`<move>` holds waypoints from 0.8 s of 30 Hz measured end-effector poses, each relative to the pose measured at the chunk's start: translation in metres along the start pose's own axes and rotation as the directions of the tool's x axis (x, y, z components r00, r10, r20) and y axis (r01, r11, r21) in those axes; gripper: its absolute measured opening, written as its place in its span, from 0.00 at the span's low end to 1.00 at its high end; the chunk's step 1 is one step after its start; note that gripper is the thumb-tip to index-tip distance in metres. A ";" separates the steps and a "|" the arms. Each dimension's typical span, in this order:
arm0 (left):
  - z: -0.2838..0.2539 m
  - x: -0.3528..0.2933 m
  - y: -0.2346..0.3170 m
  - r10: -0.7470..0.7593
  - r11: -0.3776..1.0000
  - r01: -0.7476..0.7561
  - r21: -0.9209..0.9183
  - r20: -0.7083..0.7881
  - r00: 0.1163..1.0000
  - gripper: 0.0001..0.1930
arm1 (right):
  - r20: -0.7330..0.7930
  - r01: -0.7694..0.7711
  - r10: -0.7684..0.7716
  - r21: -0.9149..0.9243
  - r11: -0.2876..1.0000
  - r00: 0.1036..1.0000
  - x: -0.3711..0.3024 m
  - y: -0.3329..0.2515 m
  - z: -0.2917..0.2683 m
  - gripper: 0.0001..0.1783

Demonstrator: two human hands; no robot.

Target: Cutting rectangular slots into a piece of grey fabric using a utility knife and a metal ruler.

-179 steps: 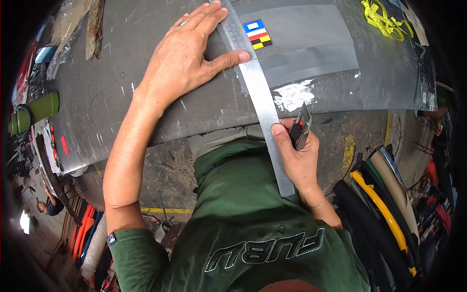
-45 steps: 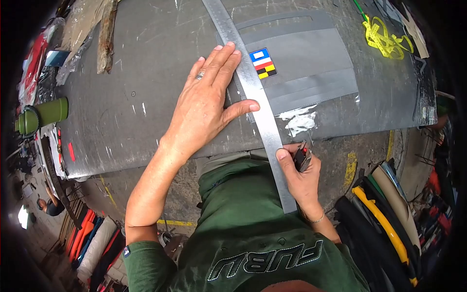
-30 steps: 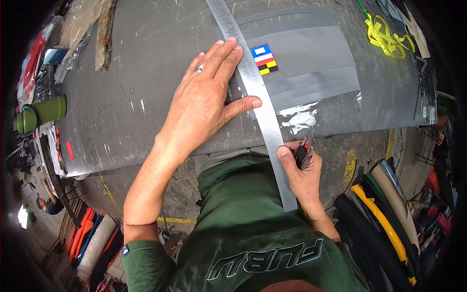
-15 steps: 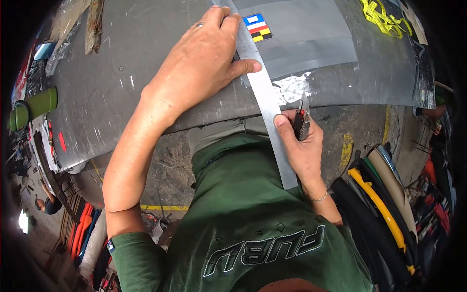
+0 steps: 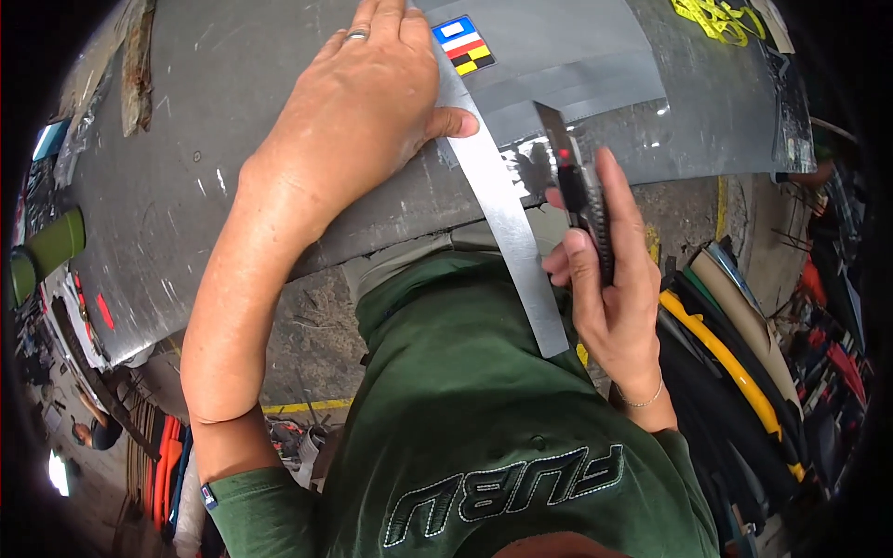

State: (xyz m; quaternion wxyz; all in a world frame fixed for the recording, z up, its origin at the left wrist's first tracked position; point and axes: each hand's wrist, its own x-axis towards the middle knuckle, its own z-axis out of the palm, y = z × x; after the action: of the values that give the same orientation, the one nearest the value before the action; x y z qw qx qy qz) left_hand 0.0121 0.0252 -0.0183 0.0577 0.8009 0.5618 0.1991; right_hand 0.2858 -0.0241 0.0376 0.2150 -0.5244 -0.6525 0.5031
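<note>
A long metal ruler lies slantwise on the grey tabletop, its near end reaching past the edge toward my green shirt. My left hand holds the ruler down, thumb across its face; the fingertips are cut off at the top of the picture. In my right hand is a black utility knife, held just right of the ruler with its blade out and pointing up and away. Beyond the ruler lies a grey sheet bearing a colourful flag patch.
A yellow tape measure lies crumpled at the far right. Several fabric rolls, one with a yellow strip, stand at the lower right. A green roll is at the left edge. Another person appears small at lower left.
My right hand has let go of the ruler's near part and moved right, turning the knife so its blade points away. The left hand stays on the ruler; the whole view has shifted slightly.
</note>
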 end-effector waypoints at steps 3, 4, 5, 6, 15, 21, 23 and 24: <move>-0.010 0.014 0.014 0.247 0.879 -0.381 -0.287 -0.409 0.879 0.45 | 0.052 0.284 -0.280 -0.247 0.926 0.959 0.009 0.003 0.002 0.32; -0.044 0.040 0.046 0.045 0.997 -0.038 -0.068 0.102 0.994 0.45 | 0.034 0.209 -0.207 -0.239 0.948 0.978 0.008 -0.001 0.003 0.32; -0.062 0.054 0.063 -0.307 0.937 0.166 0.308 0.499 0.811 0.44 | 0.028 0.202 -0.201 -0.245 0.948 0.979 0.010 -0.003 0.003 0.32; -0.050 0.040 0.052 -0.308 0.937 0.166 0.307 0.498 0.811 0.44 | 0.057 0.215 -0.208 -0.288 0.933 0.976 0.011 -0.005 0.004 0.34; -0.023 0.019 0.024 0.007 0.979 -0.025 0.204 0.089 0.996 0.42 | 0.113 0.154 -0.121 -0.352 0.923 0.986 0.017 -0.014 0.010 0.40; -0.043 0.024 0.042 -0.191 0.974 0.148 0.170 0.271 0.944 0.41 | 0.128 0.157 -0.119 -0.348 0.924 0.985 0.017 -0.015 0.007 0.40; -0.037 0.019 0.037 -0.107 0.991 0.092 0.099 0.158 0.982 0.41 | 0.131 0.153 -0.111 -0.373 0.915 0.985 0.018 -0.016 0.007 0.40; -0.038 0.018 0.036 -0.110 0.990 0.095 0.100 0.159 0.981 0.41 | 0.134 0.153 -0.110 -0.372 0.915 0.985 0.018 -0.017 0.007 0.40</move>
State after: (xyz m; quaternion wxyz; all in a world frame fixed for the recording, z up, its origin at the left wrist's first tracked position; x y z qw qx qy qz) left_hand 0.0342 0.0242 0.0323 0.0773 0.7864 0.6041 0.1031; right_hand 0.2652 -0.0099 0.0453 0.1060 -0.4822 -0.7826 0.3793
